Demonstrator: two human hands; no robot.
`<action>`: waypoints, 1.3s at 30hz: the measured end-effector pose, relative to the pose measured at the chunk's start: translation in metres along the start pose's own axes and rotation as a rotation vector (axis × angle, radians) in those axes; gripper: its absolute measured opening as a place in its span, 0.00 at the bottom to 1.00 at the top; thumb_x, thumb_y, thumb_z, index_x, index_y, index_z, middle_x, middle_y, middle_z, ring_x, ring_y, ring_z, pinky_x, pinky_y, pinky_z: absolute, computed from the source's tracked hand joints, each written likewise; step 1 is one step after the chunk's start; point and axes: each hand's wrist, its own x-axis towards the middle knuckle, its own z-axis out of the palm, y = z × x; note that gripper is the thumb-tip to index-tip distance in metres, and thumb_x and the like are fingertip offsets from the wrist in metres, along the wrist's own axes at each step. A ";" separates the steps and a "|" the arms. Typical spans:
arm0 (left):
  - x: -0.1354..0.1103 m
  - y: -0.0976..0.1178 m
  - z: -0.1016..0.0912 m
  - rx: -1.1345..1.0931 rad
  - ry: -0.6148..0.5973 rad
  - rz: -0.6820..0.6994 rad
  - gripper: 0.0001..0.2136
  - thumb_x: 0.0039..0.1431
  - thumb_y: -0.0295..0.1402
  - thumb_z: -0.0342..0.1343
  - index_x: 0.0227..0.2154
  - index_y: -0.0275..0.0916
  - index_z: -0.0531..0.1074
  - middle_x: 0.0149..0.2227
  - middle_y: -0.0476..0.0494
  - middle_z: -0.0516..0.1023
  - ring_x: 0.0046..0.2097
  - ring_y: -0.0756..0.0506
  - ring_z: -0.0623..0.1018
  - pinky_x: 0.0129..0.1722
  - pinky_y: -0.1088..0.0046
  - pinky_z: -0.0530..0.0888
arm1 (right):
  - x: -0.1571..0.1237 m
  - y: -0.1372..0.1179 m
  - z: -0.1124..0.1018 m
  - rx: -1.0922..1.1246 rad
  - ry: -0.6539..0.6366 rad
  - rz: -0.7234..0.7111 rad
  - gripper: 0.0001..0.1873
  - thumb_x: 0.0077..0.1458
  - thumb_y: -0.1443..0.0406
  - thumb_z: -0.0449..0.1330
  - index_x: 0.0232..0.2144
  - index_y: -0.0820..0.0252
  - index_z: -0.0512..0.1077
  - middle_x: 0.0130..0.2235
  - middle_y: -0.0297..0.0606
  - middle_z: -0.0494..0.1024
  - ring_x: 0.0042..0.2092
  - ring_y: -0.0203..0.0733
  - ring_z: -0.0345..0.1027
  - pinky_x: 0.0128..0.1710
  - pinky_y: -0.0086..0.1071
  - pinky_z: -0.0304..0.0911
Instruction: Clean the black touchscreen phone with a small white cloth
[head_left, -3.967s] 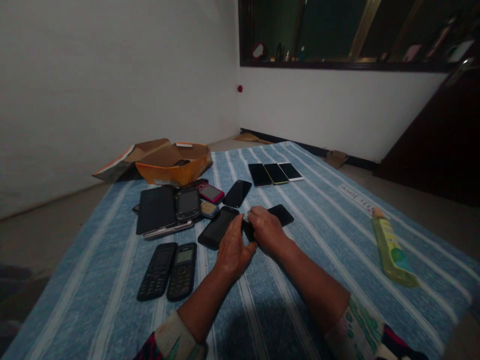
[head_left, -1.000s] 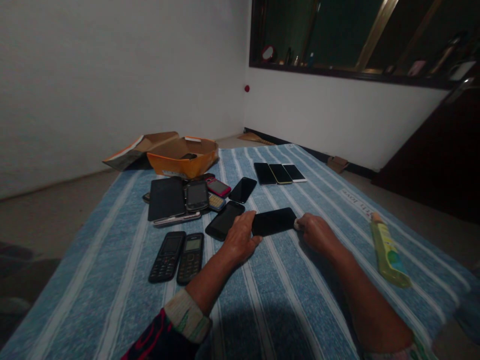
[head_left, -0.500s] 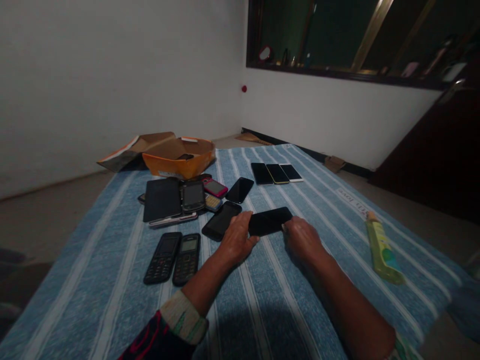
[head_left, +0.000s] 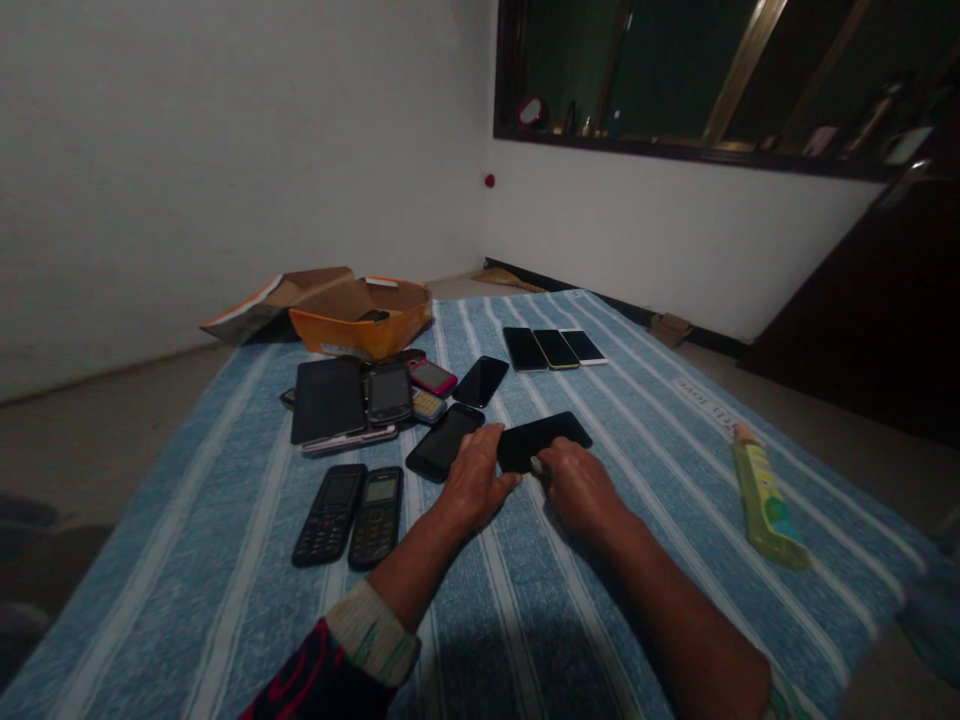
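A black smartphone (head_left: 546,436) lies screen up on the striped cloth. My left hand (head_left: 474,482) grips its left end, fingers over the edge and thumb at the near corner. My right hand (head_left: 583,488) is closed in a pinch at the phone's near long edge. A small pale tip shows at its fingers; whether it is a nail or a held thing I cannot make out. Just left of my left hand lies another dark smartphone (head_left: 445,442), partly covered by my fingers. Two keypad phones (head_left: 330,515) lie side by side nearer to me.
A pile of phones (head_left: 328,400) sits left, before an open orange cardboard box (head_left: 360,330). One black phone (head_left: 481,381) lies beyond my hands, and three smartphones (head_left: 556,349) form a row farther back. A yellow-green bottle (head_left: 770,505) lies at right near the bed-like surface's edge.
My right hand has slid left along the smartphone's near edge, from its right end toward the middle. My left hand keeps its hold on the left end.
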 end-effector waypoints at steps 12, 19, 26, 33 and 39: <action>0.001 -0.001 -0.007 0.035 -0.060 -0.007 0.31 0.47 0.29 0.62 0.56 0.35 0.61 0.53 0.36 0.70 0.54 0.36 0.70 0.53 0.57 0.69 | 0.003 -0.001 0.006 -0.062 0.047 0.039 0.16 0.62 0.72 0.47 0.40 0.63 0.75 0.41 0.46 0.73 0.45 0.45 0.66 0.40 0.33 0.59; 0.003 -0.006 -0.010 0.042 -0.073 0.051 0.30 0.48 0.28 0.58 0.56 0.35 0.60 0.53 0.36 0.71 0.54 0.36 0.71 0.55 0.55 0.67 | -0.002 -0.033 0.011 0.000 0.058 -0.090 0.14 0.59 0.74 0.49 0.39 0.64 0.75 0.42 0.46 0.74 0.45 0.46 0.65 0.42 0.34 0.60; 0.002 -0.006 -0.015 -0.029 -0.117 0.019 0.36 0.43 0.31 0.63 0.58 0.37 0.59 0.53 0.37 0.70 0.55 0.34 0.70 0.55 0.52 0.68 | 0.003 -0.015 0.005 0.038 0.053 -0.022 0.14 0.59 0.72 0.50 0.40 0.62 0.75 0.42 0.46 0.74 0.45 0.44 0.66 0.43 0.34 0.59; 0.003 -0.013 -0.015 -0.032 -0.160 0.073 0.38 0.42 0.29 0.61 0.60 0.35 0.57 0.58 0.34 0.67 0.59 0.34 0.68 0.59 0.53 0.64 | 0.002 -0.034 0.010 0.058 0.035 -0.090 0.14 0.57 0.73 0.50 0.38 0.63 0.75 0.41 0.45 0.74 0.45 0.45 0.66 0.42 0.34 0.59; 0.003 -0.016 -0.014 -0.053 -0.140 0.098 0.39 0.41 0.28 0.61 0.60 0.35 0.58 0.56 0.33 0.69 0.58 0.33 0.69 0.58 0.52 0.66 | 0.003 -0.034 0.012 0.126 0.048 -0.113 0.13 0.58 0.72 0.51 0.38 0.61 0.75 0.41 0.44 0.74 0.44 0.44 0.66 0.40 0.33 0.59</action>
